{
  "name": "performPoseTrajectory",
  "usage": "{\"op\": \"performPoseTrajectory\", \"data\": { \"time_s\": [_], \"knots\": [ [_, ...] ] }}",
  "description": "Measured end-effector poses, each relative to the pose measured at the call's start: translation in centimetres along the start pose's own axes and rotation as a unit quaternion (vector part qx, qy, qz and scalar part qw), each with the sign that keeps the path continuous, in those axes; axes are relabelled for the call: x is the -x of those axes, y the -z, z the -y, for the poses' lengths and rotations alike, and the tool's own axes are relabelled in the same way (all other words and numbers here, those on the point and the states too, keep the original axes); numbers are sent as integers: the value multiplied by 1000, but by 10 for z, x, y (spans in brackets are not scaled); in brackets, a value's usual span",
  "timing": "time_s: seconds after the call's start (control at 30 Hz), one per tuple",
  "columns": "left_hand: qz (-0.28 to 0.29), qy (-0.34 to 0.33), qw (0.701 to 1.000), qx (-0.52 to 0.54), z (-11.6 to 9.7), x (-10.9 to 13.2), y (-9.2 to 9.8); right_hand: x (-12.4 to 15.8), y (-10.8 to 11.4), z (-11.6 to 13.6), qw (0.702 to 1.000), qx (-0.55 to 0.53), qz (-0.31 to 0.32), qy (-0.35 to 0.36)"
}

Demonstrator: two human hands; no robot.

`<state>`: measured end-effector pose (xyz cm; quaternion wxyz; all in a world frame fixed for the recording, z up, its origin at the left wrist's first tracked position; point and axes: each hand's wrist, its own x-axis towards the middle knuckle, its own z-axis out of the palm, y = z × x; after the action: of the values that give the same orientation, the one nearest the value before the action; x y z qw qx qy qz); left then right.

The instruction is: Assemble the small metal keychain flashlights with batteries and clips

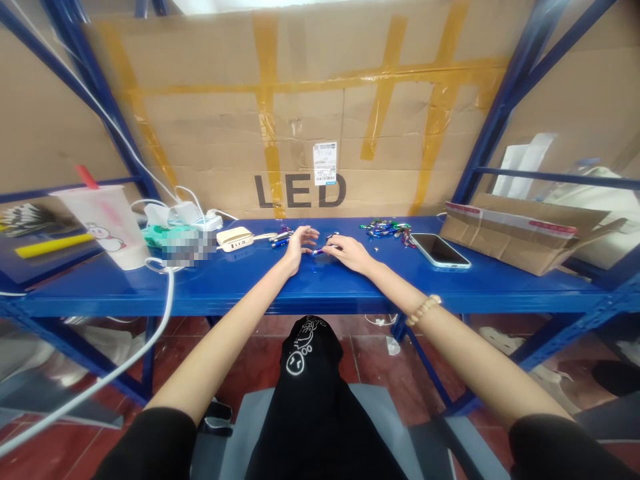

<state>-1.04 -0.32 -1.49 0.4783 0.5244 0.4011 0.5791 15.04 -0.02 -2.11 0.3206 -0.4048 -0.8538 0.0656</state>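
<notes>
At the middle of the blue shelf table [240, 280], my right hand [349, 253] is closed, thumb and fingers pinching a short blue pen [319, 252] with a shiny tip. My left hand [299, 248] stands on its edge beside the pen's tip, fingers stretched and apart, holding nothing. Just left of it lie a few slim dark and blue pens [281, 240]. Beyond my right hand is a loose heap of small shiny green, blue and red pieces [383, 229], too small to make out.
A phone [440, 251] and an open cardboard box [515, 233] are at the right. Leftward are a cream power bank [235, 239], a green packet [167, 239], white cables and a cup with a red straw [107, 227]. A large carton [215, 147] stands behind.
</notes>
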Motion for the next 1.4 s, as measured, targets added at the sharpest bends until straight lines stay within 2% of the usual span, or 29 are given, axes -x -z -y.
{"op": "performPoseTrajectory", "data": {
  "time_s": [1.4],
  "knots": [
    [-8,8,1000,6,-4,3,-2,1,-2,1,998,43,-43,18]
  ]
}}
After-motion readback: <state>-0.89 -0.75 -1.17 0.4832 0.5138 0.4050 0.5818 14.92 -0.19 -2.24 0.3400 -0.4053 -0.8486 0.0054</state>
